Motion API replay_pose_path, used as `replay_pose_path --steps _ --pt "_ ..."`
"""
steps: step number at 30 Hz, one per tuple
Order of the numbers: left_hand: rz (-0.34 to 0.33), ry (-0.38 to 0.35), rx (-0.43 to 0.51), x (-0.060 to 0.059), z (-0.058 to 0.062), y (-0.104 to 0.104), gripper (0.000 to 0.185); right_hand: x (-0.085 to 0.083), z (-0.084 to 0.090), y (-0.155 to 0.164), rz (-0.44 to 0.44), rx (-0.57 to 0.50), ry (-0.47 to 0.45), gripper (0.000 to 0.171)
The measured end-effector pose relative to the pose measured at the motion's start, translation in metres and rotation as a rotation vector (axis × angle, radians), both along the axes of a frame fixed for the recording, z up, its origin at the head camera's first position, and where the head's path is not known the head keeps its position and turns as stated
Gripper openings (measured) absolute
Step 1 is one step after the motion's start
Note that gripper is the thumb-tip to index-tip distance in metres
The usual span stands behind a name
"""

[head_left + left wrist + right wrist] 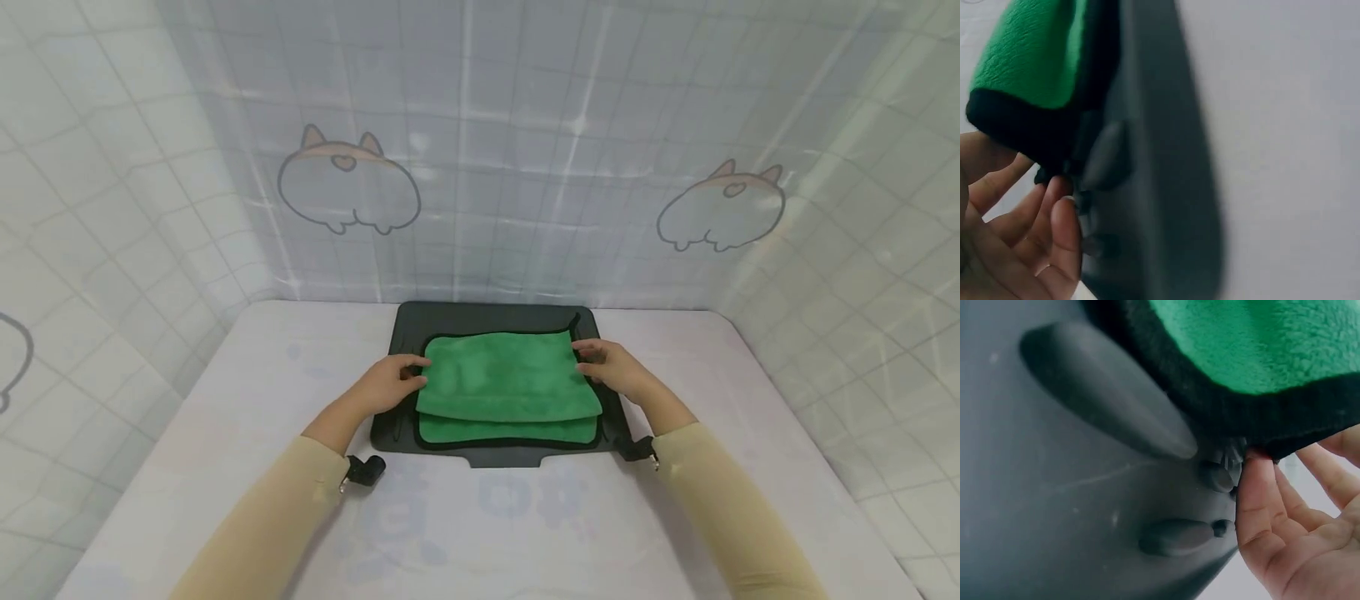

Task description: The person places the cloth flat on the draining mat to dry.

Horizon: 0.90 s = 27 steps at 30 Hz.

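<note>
A green towel (506, 379) with a black hem lies folded on a black tray (487, 318), its upper layer set back from the lower one. My left hand (393, 382) is at the towel's left edge and pinches the hem, thumb on top. In the left wrist view the fingers (1063, 225) sit under the hem of the towel (1035, 56). At the right edge, my right hand (609, 367) pinches the hem near the far corner. The right wrist view shows a fingertip (1257, 487) against the hem of the towel (1260, 344).
The tray stands on a white table (247, 392) near its back. A tiled curtain with cartoon prints (480, 167) walls in the back and both sides. The tray's floor (1054, 487) has raised ridges.
</note>
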<state>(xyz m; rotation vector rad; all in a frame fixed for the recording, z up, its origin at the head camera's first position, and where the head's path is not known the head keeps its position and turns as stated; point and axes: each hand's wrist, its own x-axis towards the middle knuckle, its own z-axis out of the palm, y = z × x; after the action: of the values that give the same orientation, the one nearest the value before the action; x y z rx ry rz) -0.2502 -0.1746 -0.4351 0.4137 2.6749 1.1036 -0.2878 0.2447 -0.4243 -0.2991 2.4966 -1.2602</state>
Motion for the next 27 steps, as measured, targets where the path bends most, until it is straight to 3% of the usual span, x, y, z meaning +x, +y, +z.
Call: replay_pose_path --steps 5,14,20,27 --pt "0.001 0.001 0.035 -0.008 0.000 0.001 0.043 -0.005 -0.003 0.000 -0.006 0.012 0.005 0.047" --pt "0.076 0.044 0.020 -0.018 0.000 0.009 0.036 -0.018 -0.004 -0.005 0.021 0.033 0.013 0.037" --pt "0.058 0.066 -0.014 -0.019 0.003 0.009 0.039 -0.021 -0.009 -0.002 0.006 0.067 0.023 0.039" --pt "0.085 0.130 -0.022 -0.025 0.001 0.007 0.042 -0.024 -0.001 0.000 -0.038 0.094 0.072 0.042"
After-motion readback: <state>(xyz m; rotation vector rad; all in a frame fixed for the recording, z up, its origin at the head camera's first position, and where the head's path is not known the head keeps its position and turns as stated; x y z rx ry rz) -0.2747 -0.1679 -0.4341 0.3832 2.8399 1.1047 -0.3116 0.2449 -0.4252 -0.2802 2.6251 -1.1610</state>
